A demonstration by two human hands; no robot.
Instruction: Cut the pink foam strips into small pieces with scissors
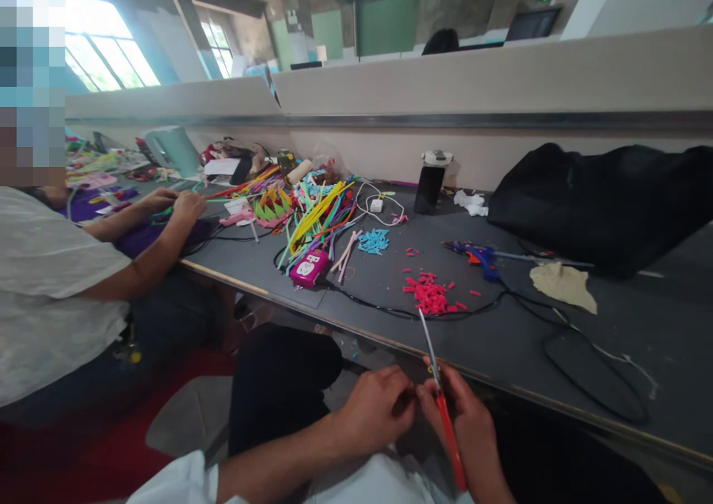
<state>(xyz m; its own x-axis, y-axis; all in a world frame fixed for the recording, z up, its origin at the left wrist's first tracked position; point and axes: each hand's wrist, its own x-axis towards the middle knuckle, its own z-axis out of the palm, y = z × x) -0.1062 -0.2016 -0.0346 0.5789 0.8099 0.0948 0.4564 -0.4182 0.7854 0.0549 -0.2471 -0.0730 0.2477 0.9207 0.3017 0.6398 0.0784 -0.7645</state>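
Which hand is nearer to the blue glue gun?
Right: the right hand is in front of the glue gun, toward the camera; the left hand is farther off, leftward.

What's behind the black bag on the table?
Above the black bag, the beige partition and its dark rail show behind it. The bag covers the partition's lower part there, so anything tucked behind cannot be seen.

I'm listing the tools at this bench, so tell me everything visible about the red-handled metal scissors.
The red-handled metal scissors have slim silver blades, a brassy spot near the pivot and a long handle that looks like plastic. The right hand holds them at a slant, handle toward the wearer, tip reaching, in the picture, the near edge of the pile of small red pieces; contact there is unclear. How far the blades are open cannot be told.
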